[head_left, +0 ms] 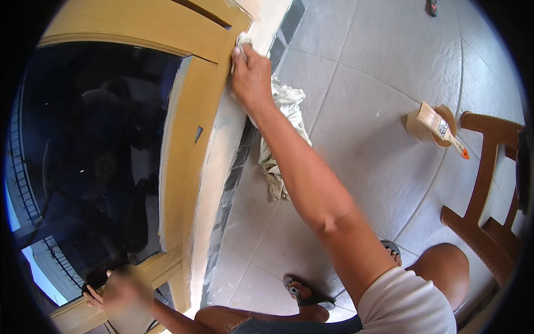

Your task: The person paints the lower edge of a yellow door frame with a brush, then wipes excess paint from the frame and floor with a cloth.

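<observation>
My right hand (253, 75) is closed on a small wad of whitish cloth (243, 40), pressed against the outer edge of a yellow-tan window frame (192, 122). Beside that wrist a crumpled, stained white rag (289, 111) extends down past the forearm; whether it joins the wad is hidden. My left hand (125, 295) is at the lower left, against the frame's bottom rail and the dark glass (105, 150). Much of it is blurred, but stretched, parted fingers show at its far side, with nothing seen in them.
Grey floor tiles (367, 133) lie to the right of the wall. On them stands a beige tub (416, 127) with a flat paintbrush (439, 125) across its rim. A brown wooden chair (483, 172) is at the right edge. My sandalled feet (297, 289) are below.
</observation>
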`<state>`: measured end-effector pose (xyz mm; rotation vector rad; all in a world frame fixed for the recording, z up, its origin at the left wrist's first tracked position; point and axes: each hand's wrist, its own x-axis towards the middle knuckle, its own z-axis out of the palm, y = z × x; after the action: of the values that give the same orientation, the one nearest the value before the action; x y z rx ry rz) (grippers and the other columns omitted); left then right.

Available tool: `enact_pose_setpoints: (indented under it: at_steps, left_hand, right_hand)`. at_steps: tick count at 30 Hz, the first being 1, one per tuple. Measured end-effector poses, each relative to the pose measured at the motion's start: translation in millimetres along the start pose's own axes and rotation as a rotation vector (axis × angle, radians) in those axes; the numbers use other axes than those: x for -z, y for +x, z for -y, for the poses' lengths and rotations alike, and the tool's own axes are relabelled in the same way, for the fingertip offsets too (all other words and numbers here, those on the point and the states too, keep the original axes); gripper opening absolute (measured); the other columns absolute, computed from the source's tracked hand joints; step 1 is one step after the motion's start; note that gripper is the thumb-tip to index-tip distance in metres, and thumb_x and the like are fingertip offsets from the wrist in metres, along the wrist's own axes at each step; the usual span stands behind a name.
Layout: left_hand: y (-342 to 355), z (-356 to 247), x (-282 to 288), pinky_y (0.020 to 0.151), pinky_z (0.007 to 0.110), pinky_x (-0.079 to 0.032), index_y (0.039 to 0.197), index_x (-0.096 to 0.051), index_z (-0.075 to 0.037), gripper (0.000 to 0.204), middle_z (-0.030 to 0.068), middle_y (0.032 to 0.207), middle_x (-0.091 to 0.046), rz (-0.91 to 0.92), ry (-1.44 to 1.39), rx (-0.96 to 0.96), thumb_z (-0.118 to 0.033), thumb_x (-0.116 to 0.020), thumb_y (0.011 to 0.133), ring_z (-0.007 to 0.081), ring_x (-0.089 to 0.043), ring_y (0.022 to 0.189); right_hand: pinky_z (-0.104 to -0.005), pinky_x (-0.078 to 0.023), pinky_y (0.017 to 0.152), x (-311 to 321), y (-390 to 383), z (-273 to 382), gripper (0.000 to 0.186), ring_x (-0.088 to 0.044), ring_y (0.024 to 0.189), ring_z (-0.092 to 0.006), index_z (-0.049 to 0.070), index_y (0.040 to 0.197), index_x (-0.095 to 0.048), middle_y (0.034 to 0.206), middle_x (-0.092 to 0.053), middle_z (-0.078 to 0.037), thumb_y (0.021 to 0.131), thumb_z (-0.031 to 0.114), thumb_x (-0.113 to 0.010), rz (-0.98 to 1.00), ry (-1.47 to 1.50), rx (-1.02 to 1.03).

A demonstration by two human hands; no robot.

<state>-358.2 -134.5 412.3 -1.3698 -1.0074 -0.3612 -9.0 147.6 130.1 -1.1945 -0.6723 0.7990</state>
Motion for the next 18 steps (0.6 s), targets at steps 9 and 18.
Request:
enact_pose_setpoints:
  at_steps: [9,18]
  left_hand:
    - [-7,-2,-1,0.121,0.062,-0.032,0.136,-0.063,-0.006,0.070,0.0180,0.146,-0.056,0.013,0.005,0.055,-0.054,-0.080,0.088,0.0428,-0.042,0.143]
    - [-1,-1,-1,0.122,0.061,-0.031,0.134,-0.063,-0.006,0.069,0.0181,0.143,-0.057,-0.011,-0.035,-0.008,-0.055,-0.079,0.089,0.0405,-0.046,0.140]
  right_hand:
    - [-0.0382,-0.045,0.061,0,-1,2,0.025,-0.046,0.064,-0.0138,-0.006,0.101,-0.062,0.065,-0.052,-0.018,0.108,0.018,-0.054,-0.024,0.029,0.024]
    - [-0.0557,-0.051,0.074,6,3,5,0.023,-0.067,0.081,-0.0527,-0.002,0.111,-0.064,0.080,-0.067,-0.033,0.105,0.018,-0.054,-0.019,0.003,0.010]
